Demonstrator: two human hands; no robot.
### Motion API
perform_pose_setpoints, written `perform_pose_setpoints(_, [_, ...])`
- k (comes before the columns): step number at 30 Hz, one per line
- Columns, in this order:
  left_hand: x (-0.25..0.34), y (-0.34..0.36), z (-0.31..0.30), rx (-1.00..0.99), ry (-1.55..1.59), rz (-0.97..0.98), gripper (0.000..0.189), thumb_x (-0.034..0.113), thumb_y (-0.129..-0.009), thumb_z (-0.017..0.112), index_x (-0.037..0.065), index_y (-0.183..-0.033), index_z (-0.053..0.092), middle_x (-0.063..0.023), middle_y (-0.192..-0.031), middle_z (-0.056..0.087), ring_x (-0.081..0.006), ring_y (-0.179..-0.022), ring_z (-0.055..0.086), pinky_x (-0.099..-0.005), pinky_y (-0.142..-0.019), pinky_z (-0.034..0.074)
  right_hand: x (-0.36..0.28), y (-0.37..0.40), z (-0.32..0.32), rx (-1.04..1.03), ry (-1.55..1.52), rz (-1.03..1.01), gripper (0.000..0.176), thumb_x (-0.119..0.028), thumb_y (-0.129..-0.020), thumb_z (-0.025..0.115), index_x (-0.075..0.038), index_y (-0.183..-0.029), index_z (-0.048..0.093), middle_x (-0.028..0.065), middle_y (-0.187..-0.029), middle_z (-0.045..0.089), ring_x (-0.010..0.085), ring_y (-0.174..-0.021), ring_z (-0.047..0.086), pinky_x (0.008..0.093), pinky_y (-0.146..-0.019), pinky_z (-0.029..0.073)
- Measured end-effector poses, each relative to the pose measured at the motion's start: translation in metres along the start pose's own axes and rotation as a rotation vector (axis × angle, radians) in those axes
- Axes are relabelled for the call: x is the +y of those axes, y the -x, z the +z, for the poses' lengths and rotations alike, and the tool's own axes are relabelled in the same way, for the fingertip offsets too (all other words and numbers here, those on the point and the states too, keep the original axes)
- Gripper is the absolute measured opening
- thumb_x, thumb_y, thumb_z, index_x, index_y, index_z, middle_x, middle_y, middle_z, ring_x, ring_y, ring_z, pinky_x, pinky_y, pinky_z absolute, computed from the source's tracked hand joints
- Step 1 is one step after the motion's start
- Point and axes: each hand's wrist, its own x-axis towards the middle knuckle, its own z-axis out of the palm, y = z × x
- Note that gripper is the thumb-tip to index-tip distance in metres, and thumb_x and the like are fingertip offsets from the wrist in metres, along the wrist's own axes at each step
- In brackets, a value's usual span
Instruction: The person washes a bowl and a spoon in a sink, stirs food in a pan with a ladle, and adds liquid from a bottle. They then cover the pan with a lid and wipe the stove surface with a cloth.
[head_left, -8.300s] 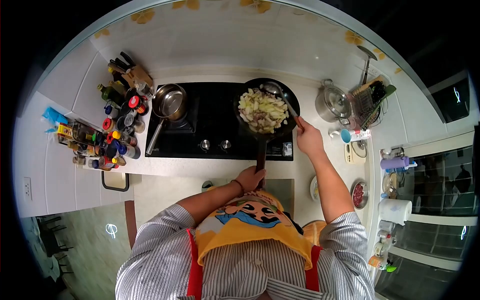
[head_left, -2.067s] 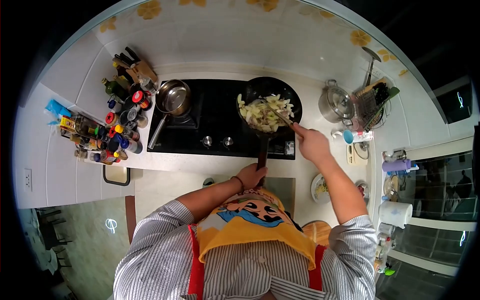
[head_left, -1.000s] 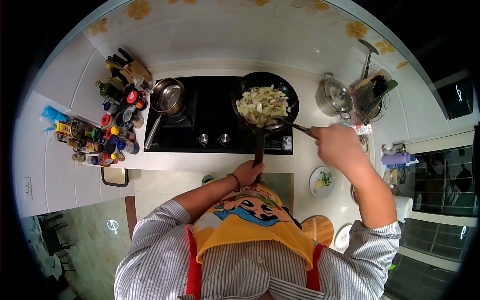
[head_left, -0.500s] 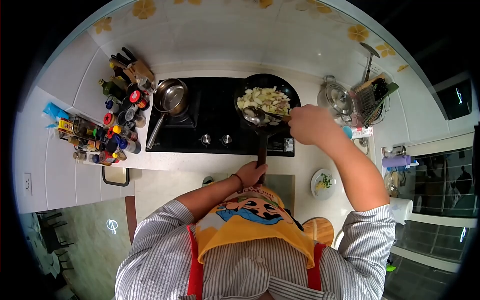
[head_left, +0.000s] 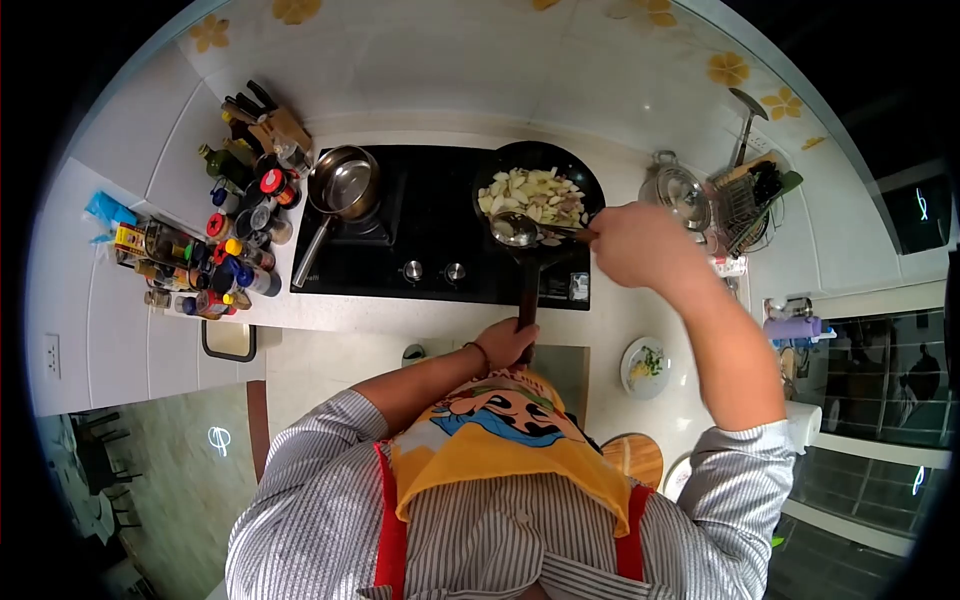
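Observation:
A black wok (head_left: 590,187) sits on the right side of the cooktop, its handle pointing toward me. My left hand (head_left: 505,342) is closed around that handle. Pale chopped pieces (head_left: 535,192), perhaps onion, lie in the wok, some with a brownish tint. My right hand (head_left: 640,243) grips a metal ladle (head_left: 515,230) by its handle from the right. The ladle's round bowl is in the near part of the wok, at the edge of the chopped pieces. My right fingers hide the end of the ladle's handle.
A steel saucepan (head_left: 343,185) stands on the left burner. Several seasoning bottles (head_left: 240,265) and a knife block (head_left: 285,130) crowd the left counter. A lidded glass pot (head_left: 683,197) is right of the wok. Nearer me are a plate of chopped food (head_left: 645,367) and a wooden board (head_left: 635,459).
My right hand and the ladle have shifted very slightly right in the view. The whole view has tilted a little. Both grips are unchanged.

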Motion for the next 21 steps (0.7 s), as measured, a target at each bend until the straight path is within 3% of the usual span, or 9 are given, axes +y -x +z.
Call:
perform_pose_setpoints(1, [0.0,0.0,0.0,-0.017,0.0,-0.01,0.037,0.038,-0.104,0.054,0.002,-0.097,0.058,-0.0052,-0.075,0.06,-0.0165,-0.063,0.059,-0.0332,-0.059,0.053,-0.006,-0.005,0.009,0.046,-0.013,-0.03,0.027,-0.012,-0.084,0.058,-0.003,-0.102,0.075,0.0188,-0.101,0.075,0.0369,-0.097,0.073,0.0463,-0.083,0.058])
perform_pose_setpoints(4, [-0.003,0.0,-0.001,-0.012,0.001,0.012,0.037,0.038,-0.105,0.053,0.002,-0.097,0.058,-0.0052,-0.076,0.061,-0.0165,-0.065,0.059,-0.0333,-0.061,0.053,0.001,-0.017,0.022,0.036,-0.086,0.04,0.027,-0.016,-0.086,0.059,-0.005,-0.105,0.075,0.0186,-0.101,0.075,0.0368,-0.097,0.073,0.0462,-0.083,0.058])
perform_pose_setpoints(10, [-0.006,-0.004,-0.003,-0.011,-0.037,0.018,0.039,0.039,-0.105,0.053,0.002,-0.096,0.059,-0.0055,-0.076,0.063,-0.0167,-0.066,0.061,-0.0336,-0.063,0.053,0.015,0.028,0.04,0.134,-0.127,-0.006,0.024,-0.024,-0.094,0.061,-0.007,-0.107,0.071,0.0208,-0.092,0.074,0.0395,-0.088,0.071,0.0503,-0.077,0.057])
perform_pose_setpoints(15, [0.0,-0.001,-0.007,0.007,-0.12,0.009,0.04,0.04,-0.105,0.053,0.002,-0.096,0.061,-0.0065,-0.079,0.065,-0.0182,-0.069,0.064,-0.0337,-0.065,0.054,0.049,0.053,0.165,0.42,-0.424,0.129,0.022,-0.027,-0.099,0.06,-0.006,-0.107,0.065,0.0238,-0.074,0.068,0.0462,-0.069,0.067,0.0542,-0.064,0.055])
perform_pose_setpoints(19, [-0.011,-0.011,-0.01,0.044,-0.304,0.061,0.043,0.042,-0.104,0.054,0.0,-0.101,0.062,-0.0085,-0.083,0.067,-0.0199,-0.072,0.066,-0.0347,-0.068,0.056,0.051,0.038,0.265,0.499,-0.586,0.242,0.024,-0.029,-0.1,0.062,-0.007,-0.108,0.064,0.0239,-0.069,0.066,0.0477,-0.066,0.065,0.0556,-0.061,0.053])
perform_pose_setpoints(21, [-0.003,-0.003,-0.006,0.016,-0.162,-0.008,0.043,0.042,-0.103,0.054,0.0,-0.102,0.062,-0.0088,-0.084,0.067,-0.0201,-0.072,0.066,-0.035,-0.068,0.056,0.046,0.035,0.292,0.563,-0.66,0.282,0.025,-0.029,-0.101,0.063,-0.005,-0.107,0.066,0.0242,-0.072,0.067,0.0472,-0.068,0.066,0.0514,-0.059,0.052])
